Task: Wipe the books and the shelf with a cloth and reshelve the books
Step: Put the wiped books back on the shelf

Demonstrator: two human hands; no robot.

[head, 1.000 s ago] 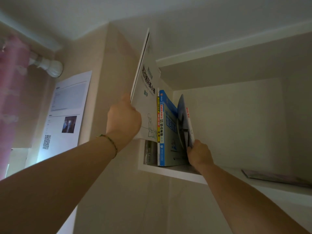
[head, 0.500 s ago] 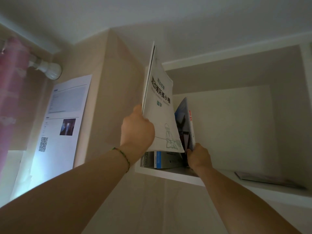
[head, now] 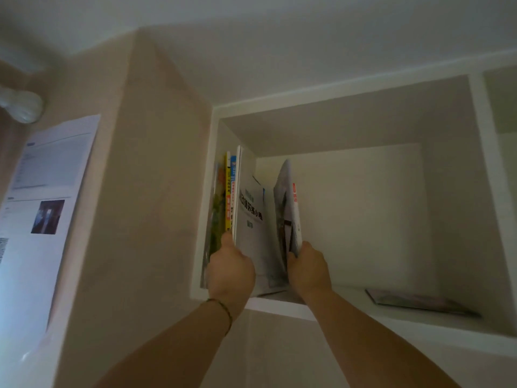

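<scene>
My left hand [head: 230, 271] gripped the workbook [head: 251, 228], upright and just above it; my right hand [head: 309, 268] held the leaning books [head: 288, 208] aside.

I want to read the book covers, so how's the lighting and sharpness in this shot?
Head view: dim overall, brightest at the left edge by the wall poster; slight motion blur softens the white workbook title; wide-angle lens bends the shelf edges; the flat booklet lies in shadow.
</scene>
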